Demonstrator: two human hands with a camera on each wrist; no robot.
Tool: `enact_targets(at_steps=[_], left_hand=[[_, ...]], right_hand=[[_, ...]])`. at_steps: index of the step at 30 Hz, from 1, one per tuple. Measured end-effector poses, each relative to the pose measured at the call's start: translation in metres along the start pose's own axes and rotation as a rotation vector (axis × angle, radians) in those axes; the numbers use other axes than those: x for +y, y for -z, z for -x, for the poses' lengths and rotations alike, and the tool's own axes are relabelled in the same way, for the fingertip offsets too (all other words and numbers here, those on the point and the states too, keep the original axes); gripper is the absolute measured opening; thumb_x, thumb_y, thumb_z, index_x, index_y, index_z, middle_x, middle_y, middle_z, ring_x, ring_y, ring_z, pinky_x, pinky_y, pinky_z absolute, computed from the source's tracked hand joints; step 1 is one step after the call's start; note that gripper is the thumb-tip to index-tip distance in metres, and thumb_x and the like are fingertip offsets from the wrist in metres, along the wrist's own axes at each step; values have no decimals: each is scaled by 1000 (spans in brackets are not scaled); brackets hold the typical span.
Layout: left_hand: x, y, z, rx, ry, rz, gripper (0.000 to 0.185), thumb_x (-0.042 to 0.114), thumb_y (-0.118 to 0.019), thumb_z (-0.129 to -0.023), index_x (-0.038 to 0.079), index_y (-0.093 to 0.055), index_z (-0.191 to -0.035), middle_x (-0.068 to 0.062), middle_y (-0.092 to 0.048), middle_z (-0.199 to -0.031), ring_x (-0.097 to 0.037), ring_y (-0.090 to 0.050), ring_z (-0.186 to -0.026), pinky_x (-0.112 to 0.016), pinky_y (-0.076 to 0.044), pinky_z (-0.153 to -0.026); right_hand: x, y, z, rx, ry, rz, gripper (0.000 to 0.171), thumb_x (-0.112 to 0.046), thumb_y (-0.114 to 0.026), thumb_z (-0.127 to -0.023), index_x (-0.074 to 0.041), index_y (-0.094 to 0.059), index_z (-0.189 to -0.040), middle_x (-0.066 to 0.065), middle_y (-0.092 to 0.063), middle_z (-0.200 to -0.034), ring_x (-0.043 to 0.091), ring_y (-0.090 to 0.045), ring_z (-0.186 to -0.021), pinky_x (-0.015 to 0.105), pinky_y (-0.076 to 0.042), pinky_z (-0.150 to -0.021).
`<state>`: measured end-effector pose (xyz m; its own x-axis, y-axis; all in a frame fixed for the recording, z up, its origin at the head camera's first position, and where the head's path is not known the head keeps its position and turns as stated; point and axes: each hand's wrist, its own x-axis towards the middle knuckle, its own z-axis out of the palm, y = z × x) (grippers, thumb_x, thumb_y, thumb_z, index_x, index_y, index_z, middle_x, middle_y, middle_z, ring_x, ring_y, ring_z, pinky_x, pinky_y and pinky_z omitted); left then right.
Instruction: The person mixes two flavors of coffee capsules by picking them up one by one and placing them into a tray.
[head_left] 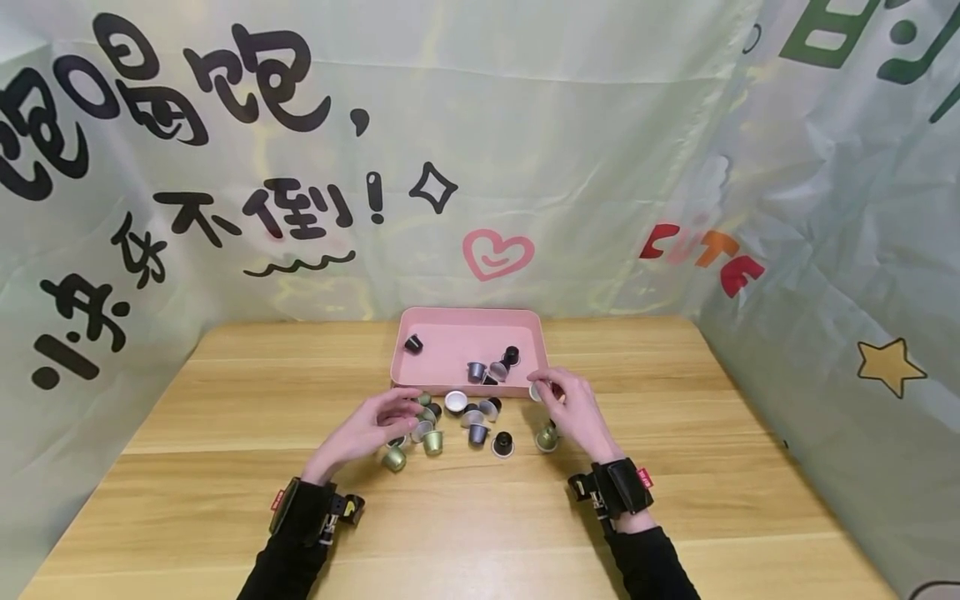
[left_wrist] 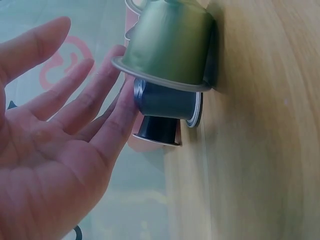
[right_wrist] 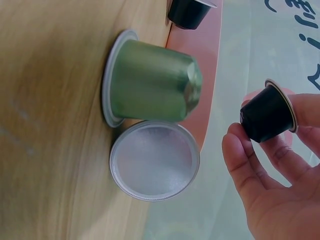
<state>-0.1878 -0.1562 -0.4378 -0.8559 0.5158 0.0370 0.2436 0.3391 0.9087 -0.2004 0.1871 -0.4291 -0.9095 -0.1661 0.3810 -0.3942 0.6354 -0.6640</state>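
My right hand [head_left: 576, 412] pinches a black coffee capsule [right_wrist: 267, 115] between thumb and fingers, above the near right corner of the pink tray [head_left: 465, 321]. Below that hand, a green capsule [right_wrist: 150, 80] stands on its rim beside one whose silvery lid [right_wrist: 155, 162] faces the camera. My left hand [head_left: 371, 425] has its fingers spread loosely at the left side of the capsule pile, holding nothing. Close by its fingers in the left wrist view are a green capsule [left_wrist: 167, 45], a dark blue-grey capsule [left_wrist: 165, 100] and a black capsule [left_wrist: 157, 130].
Inside the tray lie several dark capsules, among them a black one [head_left: 413, 343] at the left and a blue-grey one [head_left: 476, 372]. More capsules, such as a white-lidded one [head_left: 455, 402], lie on the wooden table [head_left: 465, 525] in front. A printed cloth [head_left: 585, 167] hangs behind.
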Motion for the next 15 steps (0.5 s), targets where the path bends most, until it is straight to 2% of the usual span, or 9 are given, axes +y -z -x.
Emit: enact_targets(at_steps=[5,15], left_hand=[[1,-2,0,-2,15,-13,54,15,-61,-99,-6,-43,-145,-26,-61,-134,-39,-60,-123,-45,-51,-107],[2,-5,-1,-29,3,4,53,14,-60,-99,-8,-43,-144,-28,-61,-133,-40,-59,-124,-38,-52,-106]], right_hand=[[0,0,2,-7,-3,-11,18,-5,-61,-97,-3,-73,-111,12,-75,-103,11,-59,-74,19,-49,-64],[2,-2,1,-44,-13,-27,20,-5,-62,-96,-3,-72,-113,12,-74,-101,17,-61,-78,19,-49,-65]])
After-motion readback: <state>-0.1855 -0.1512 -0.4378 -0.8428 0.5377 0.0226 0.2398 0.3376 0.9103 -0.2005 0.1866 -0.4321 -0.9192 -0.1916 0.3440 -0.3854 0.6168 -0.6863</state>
